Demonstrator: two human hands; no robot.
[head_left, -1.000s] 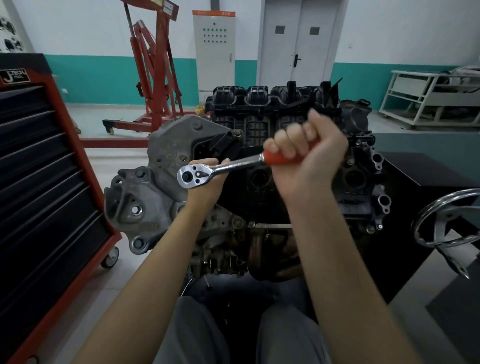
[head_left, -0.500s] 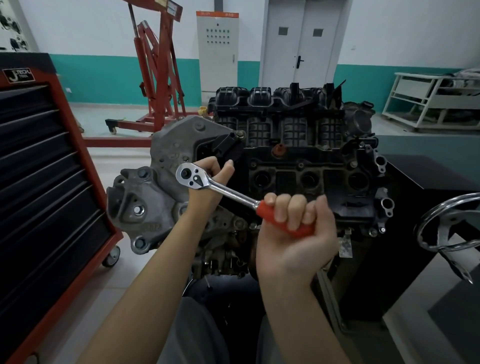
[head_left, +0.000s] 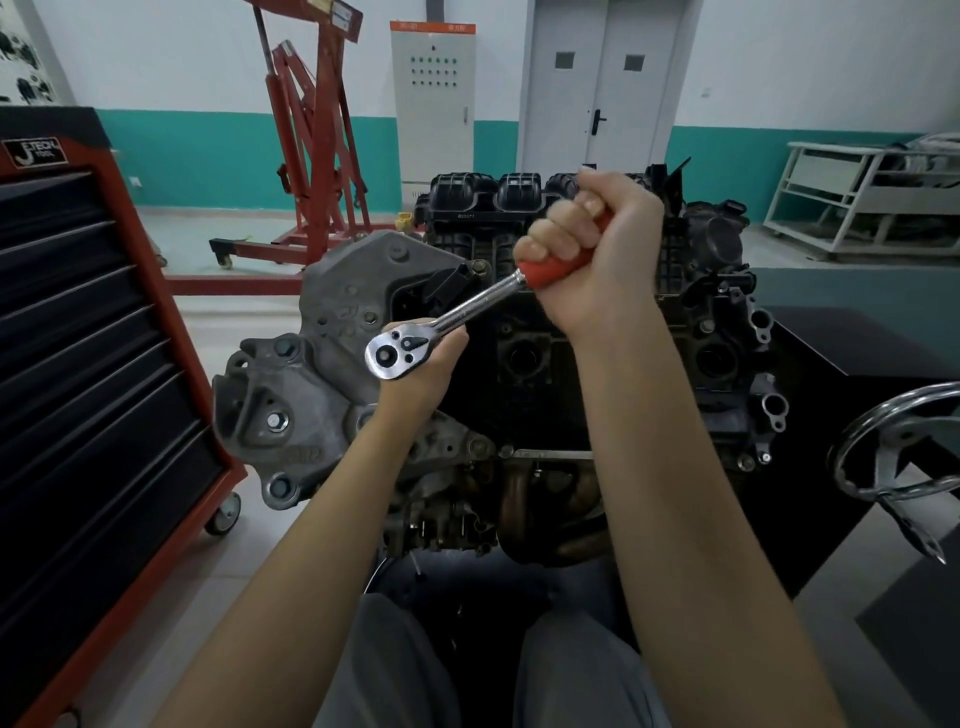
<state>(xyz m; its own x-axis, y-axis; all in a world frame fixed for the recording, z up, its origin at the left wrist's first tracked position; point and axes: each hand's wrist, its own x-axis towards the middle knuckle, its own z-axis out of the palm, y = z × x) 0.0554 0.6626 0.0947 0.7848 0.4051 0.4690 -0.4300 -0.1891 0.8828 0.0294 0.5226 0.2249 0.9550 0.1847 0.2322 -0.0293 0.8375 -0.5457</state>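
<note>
A chrome ratchet wrench (head_left: 447, 319) with a red handle lies across the front of a car engine (head_left: 727, 332) on a stand. My right hand (head_left: 597, 254) grips the red handle, fist raised to the upper right over the black intake manifold. My left hand (head_left: 423, 369) is behind the ratchet head, fingers curled round it, beside the grey aluminium engine bracket (head_left: 322, 374). What the ratchet head sits on is hidden behind the head and my left hand.
A red and black tool cabinet (head_left: 88, 374) on castors stands close at the left. A chrome handwheel (head_left: 893, 447) juts out at the right by a black stand. Behind are a red engine hoist (head_left: 311, 156), a grey control cabinet and a white rack.
My right hand swung the red handle down and then back up to the upper right, pivoting about the ratchet head. My left hand stayed at the head.
</note>
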